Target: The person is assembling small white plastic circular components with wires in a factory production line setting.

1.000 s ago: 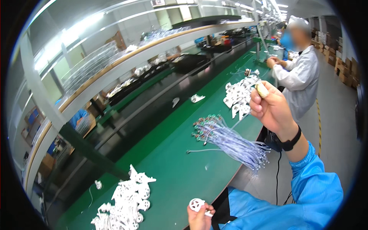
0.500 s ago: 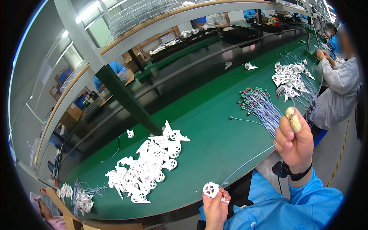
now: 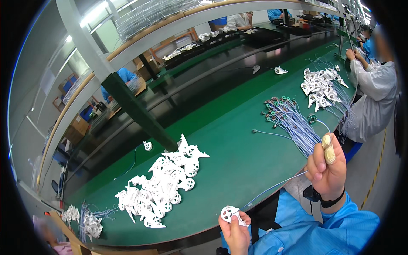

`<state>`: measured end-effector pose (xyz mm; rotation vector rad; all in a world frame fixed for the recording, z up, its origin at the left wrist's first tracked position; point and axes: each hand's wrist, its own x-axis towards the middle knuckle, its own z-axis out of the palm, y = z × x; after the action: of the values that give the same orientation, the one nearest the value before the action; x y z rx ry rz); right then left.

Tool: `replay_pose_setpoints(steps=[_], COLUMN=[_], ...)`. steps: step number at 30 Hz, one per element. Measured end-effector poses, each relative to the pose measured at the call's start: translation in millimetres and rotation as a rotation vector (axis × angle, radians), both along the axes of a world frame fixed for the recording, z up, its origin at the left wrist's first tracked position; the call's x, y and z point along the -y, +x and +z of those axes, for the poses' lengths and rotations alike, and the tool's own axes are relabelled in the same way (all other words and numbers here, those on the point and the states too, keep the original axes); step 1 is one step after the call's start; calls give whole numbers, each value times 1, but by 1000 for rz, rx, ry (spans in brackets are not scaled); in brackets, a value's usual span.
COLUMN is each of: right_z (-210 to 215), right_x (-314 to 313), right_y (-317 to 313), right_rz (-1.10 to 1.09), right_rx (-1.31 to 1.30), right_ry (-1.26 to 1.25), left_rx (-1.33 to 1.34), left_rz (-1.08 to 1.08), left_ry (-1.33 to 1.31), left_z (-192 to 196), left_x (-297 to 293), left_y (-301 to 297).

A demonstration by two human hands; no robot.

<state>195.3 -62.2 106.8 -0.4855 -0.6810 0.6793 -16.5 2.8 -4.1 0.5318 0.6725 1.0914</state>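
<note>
My left hand, at the lower middle, pinches a white plastic part with a spoked round end. A thin blue-grey cable stretches from this part, just beyond the table's front edge, to my right hand. The right fingers are closed on the cable, and two fingertips wear yellowish covers. Above them the cable's free end curves up to a small round green piece. Just left of that hand lies a bundle of similar cables, with several small green and brown ends fanned out.
A heap of white plastic parts covers the green table at left centre. Another pile with cables lies at the far right, beside a co-worker in white. A dark green post rises behind the heap.
The cable's end with its green piece now stands out above my right hand, which has shifted slightly right and down. My left hand has moved a little left and down, tilting the white part.
</note>
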Motion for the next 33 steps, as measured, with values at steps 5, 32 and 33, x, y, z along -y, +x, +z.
replay_pose_setpoints(steps=[5, 32, 33], right_z=[-37, -104, -101], right_x=[-7, 0, 2], right_y=[-35, -47, -54], right_rz=[293, 222, 202], right_rx=[-171, 527, 581], right_ry=[-58, -453, -494], left_rx=[-258, 10, -39], left_rz=[-9, -348, -273], left_ry=[269, -128, -133], left_z=[11, 17, 18], left_x=[8, 17, 18], left_y=[-2, -11, -1])
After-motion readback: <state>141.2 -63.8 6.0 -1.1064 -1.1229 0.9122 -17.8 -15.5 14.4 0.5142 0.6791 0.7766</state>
